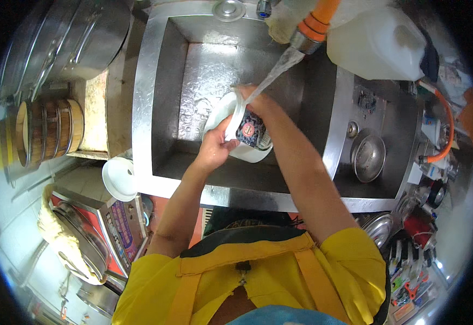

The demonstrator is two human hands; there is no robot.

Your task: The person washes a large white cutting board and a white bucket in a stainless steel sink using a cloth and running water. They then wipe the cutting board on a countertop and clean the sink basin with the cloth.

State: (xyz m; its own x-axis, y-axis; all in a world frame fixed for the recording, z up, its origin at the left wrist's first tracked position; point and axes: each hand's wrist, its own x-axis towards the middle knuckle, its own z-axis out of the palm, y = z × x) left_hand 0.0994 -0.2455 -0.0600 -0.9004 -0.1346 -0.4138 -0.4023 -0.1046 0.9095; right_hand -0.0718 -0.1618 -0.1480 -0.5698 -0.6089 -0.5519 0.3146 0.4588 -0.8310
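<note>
Over a stainless steel sink (171, 105), my left hand (215, 148) grips the near side of a white plastic tub (256, 152) that bears a dark printed label. My right hand (252, 95) is at its far side, with the fingers partly hidden by the rim and the water. The tub is tilted, and its white rim faces left. Water runs from the metal nozzle (306, 38) of an orange hose down onto the rim beside my right hand. Whether anything is inside the tub cannot be seen.
A second basin (391, 162) at right holds a metal bowl (368, 158). A white jug (376, 44) stands at upper right. At left are a wooden bucket (51, 132), a large metal pot (77, 36) and a white bowl (119, 178) near the sink's edge.
</note>
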